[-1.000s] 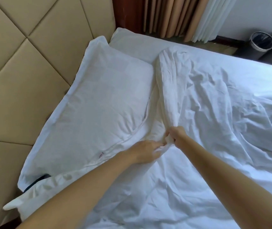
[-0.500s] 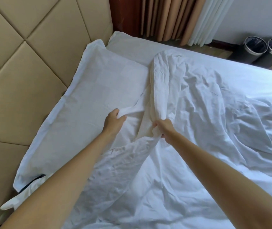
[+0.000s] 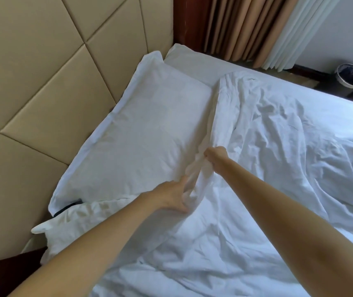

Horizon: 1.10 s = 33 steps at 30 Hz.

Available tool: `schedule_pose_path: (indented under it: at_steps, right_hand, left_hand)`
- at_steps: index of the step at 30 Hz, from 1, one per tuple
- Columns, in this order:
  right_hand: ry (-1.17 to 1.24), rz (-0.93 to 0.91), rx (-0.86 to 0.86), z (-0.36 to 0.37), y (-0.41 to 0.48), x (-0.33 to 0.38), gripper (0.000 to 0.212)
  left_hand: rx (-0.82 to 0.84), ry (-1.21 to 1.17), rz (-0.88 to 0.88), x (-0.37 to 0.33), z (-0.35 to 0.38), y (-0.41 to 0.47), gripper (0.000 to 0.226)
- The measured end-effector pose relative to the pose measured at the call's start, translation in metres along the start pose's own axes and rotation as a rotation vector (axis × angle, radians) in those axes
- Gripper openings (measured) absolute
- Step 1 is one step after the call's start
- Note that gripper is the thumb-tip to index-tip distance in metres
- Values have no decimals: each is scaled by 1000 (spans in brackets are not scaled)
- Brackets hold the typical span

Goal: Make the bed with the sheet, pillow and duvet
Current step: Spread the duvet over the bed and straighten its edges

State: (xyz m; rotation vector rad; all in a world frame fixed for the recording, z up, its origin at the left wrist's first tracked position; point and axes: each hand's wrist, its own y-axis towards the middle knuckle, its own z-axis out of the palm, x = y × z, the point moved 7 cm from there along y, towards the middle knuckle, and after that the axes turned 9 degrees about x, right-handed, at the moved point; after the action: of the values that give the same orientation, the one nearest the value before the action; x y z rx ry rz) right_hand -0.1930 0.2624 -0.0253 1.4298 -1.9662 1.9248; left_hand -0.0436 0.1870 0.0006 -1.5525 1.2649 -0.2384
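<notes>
The duvet (image 3: 278, 146), its bunched top edge running from frame centre toward upper middle beside the pillow (image 3: 150, 136), is clenched in the right hand (image 3: 215, 156), with the left hand (image 3: 175, 196) pinching it with curled fingers just below.

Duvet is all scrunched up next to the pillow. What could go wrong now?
1. The left grip and right grip hold the duvet close together. A pull from there may move only one strip and leave the rest creased.
2. The bunched edge lies right against the pillow, so a tug might drag the pillow crooked.
</notes>
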Motion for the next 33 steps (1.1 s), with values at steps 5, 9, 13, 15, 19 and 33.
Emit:
schedule_pose_path:
  at_steps: [5, 9, 13, 15, 19, 33]
  right_hand:
    - [2, 115, 66, 1, -29, -19, 14]
    - [117, 96, 182, 38, -59, -16, 11]
    - [259, -130, 201, 85, -76, 21, 13]
    - [300, -194, 216, 106, -87, 35, 14]
    - [344, -279, 218, 142, -105, 70, 19]
    - [285, -399, 345, 227, -106, 137, 20]
  left_hand:
    - [-283, 69, -144, 40, -16, -31, 28]
    - [-562, 17, -141, 66, -36, -73, 26]
    - [-768, -60, -178, 103, -43, -113, 41]
    - [-836, -76, -177, 119, -55, -134, 41]
    - [-968, -2, -198, 141, -85, -179, 21]
    - [-1024, -322, -262, 240, -100, -195, 12]
